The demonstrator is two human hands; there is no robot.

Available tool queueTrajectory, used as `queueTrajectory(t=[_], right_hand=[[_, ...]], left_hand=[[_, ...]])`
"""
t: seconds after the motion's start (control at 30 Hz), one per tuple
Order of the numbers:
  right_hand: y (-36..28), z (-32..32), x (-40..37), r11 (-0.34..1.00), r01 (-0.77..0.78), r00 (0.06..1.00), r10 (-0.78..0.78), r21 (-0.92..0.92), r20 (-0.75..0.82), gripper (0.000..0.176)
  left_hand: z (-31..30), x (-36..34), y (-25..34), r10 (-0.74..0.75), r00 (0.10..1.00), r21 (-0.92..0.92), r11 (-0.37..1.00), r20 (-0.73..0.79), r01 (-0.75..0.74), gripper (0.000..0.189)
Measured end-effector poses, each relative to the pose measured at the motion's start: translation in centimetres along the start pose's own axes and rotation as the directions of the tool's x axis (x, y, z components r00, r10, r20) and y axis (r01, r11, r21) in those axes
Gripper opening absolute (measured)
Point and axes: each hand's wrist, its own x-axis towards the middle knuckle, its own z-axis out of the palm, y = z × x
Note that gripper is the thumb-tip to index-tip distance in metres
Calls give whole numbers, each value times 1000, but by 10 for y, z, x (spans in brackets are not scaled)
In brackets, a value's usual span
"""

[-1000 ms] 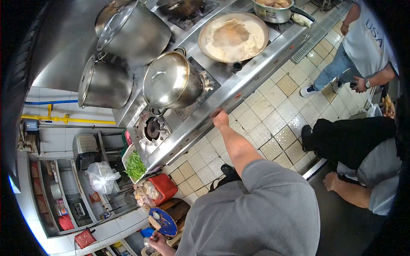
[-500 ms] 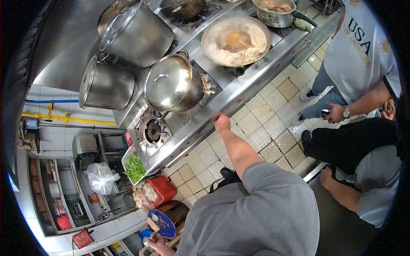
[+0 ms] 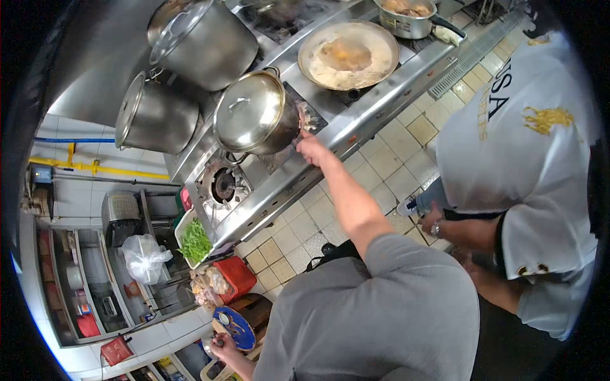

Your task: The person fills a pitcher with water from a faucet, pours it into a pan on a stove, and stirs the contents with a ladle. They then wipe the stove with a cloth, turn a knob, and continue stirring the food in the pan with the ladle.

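My right hand (image 3: 311, 150) reaches over the front edge of the stove, close to the base of a large lidded steel pot (image 3: 251, 114). Its fingers are closed and point at the burner beside the pot; I cannot tell what they hold. At the lower left, my left hand (image 3: 223, 346) is closed around a shiny metal utensil (image 3: 208, 345), mostly hidden by the fingers. Right by that hand lies a blue plate (image 3: 236, 327) with a pale piece of food on it. A wide pan of bubbling pale liquid (image 3: 348, 56) sits farther along the stove.
Two tall stockpots (image 3: 206, 47) stand behind the lidded pot, and a bare burner (image 3: 223, 185) is at the near end. Greens in a white tub (image 3: 194, 242) and a red crate (image 3: 237, 279) are at the left. A co-worker in a white shirt (image 3: 508, 140) stands close at the right, holding a bottle.
My right hand has moved from the stove's front edge up toward the pot's base. The co-worker in white has come closer. The dark pan on the back burner has shifted mostly out of view.
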Motion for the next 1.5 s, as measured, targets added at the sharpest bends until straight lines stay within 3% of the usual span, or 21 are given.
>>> queueTrajectory(t=[0.03,0.07,0.17,0.27,0.33,0.43,0.5,0.57,0.67,0.73,0.77,0.8,0.83,1.0,1.03,1.13,1.17,1.37,1.4,1.43,1.5], right_hand=[[-11,-5,5,999,-41,999,42,-20,30,80],[-20,-9,6,996,-82,995,84,-41,58,80],[-35,-14,-6,976,-164,980,178,-146,90,74],[-3,-28,-6,989,-143,987,145,-26,67,58],[33,-45,-16,945,-308,923,269,107,274,15],[93,-43,-23,903,-388,912,406,-185,68,22],[116,-33,-25,957,-266,933,224,-120,-283,27],[127,-25,-18,980,-166,927,117,-112,-357,28],[138,-21,-4,982,-11,910,-68,-188,-408,34],[157,-28,22,919,26,900,-193,-395,-390,38],[178,-34,38,921,25,898,-192,-388,-397,38],[198,-43,57,862,94,848,-331,-498,-413,38],[205,-44,69,780,154,783,-470,-606,-407,38],[179,-18,25,781,17,748,-424,-624,-511,46],[178,-16,23,792,55,719,-453,-608,-527,42],[168,-11,17,778,68,639,-515,-625,-572,37],[172,-12,19,790,50,634,-498,-611,-592,40],[207,-23,51,864,190,562,-486,-467,-670,38],[208,-22,49,860,178,556,-489,-479,-672,38],[207,-21,46,864,175,550,-483,-472,-681,38],[203,-21,38,863,197,580,-485,-464,-655,38]], left_hand=[[24,-17,22,-264,963,-413,883,-44,223,17],[85,-62,75,-509,856,-780,569,-86,260,17],[102,-85,79,-398,916,-780,590,-54,210,19],[90,-79,66,-500,862,-771,583,-90,258,22],[92,-86,66,-503,857,-763,596,-112,250,22],[89,-96,59,-525,832,-747,623,-179,232,20],[74,-87,40,-517,846,-796,563,-129,223,21],[61,-81,20,-504,860,-837,504,-84,214,21],[49,-75,6,-347,922,-700,701,-172,133,18],[43,-62,17,-719,694,-879,319,17,353,14],[32,-56,-5,-590,807,-838,441,-2,320,11],[23,-48,-8,-589,808,-835,442,5,327,11],[21,-41,-12,-645,763,-818,457,-35,349,11],[-25,-12,-56,-744,667,-777,437,-29,454,14],[-24,-27,-44,-667,743,-702,501,60,507,13],[-124,39,-130,-694,635,-639,326,338,697,9],[-91,16,-106,-630,776,-627,592,31,506,14],[-114,33,-137,-582,813,-463,724,-12,511,10],[-114,34,-140,-548,836,-356,782,-2,512,8],[-117,33,-144,-398,916,-30,916,44,400,7],[-120,34,-151,-106,978,448,894,180,15,5]])
